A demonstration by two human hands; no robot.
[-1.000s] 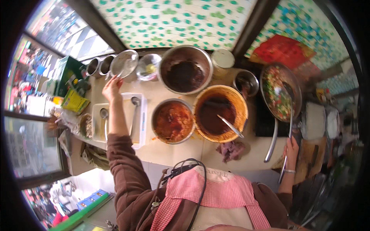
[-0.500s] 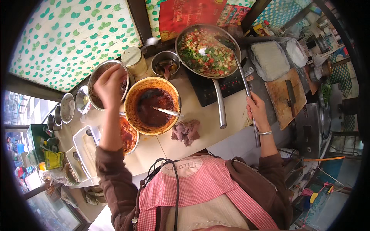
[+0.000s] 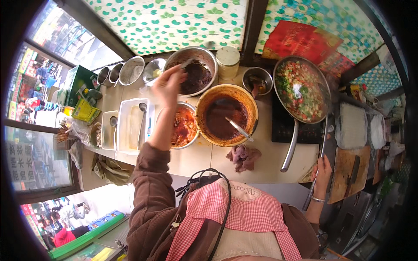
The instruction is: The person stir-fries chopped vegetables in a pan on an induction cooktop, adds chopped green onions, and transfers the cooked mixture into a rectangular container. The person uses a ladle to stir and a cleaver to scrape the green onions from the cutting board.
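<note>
My left hand (image 3: pixel 170 82) is raised near the steel bowl of dark contents (image 3: pixel 197 80), fingers closed on something small, pale and spoon-like that I cannot make out clearly. My right hand (image 3: pixel 321 172) grips a long metal utensil (image 3: pixel 323 145), likely a spatula, reaching into the frying pan (image 3: pixel 298 78) of chopped vegetables, which has a white patch in its middle. The pan sits on a black induction cooker (image 3: pixel 281 134). Between my hands stand an orange-stained pot of dark sauce (image 3: pixel 217 113) with a spoon in it and a bowl of red food (image 3: pixel 185 130).
Plastic trays with ladles (image 3: pixel 128 135), small steel containers at back left, a lidded jar (image 3: pixel 227 61) and a steel bowl (image 3: pixel 252 78) line the counter (image 3: pixel 196 163). A crumpled cloth (image 3: pixel 241 158) lies at front. A cutting board with cleaver (image 3: pixel 342 182) is at right. Distant people show outside, left.
My left hand rose from the small bowls at back left, swung rightward past the dark-filled bowl. My right hand stayed on the long handle. The view turned right, then back.
</note>
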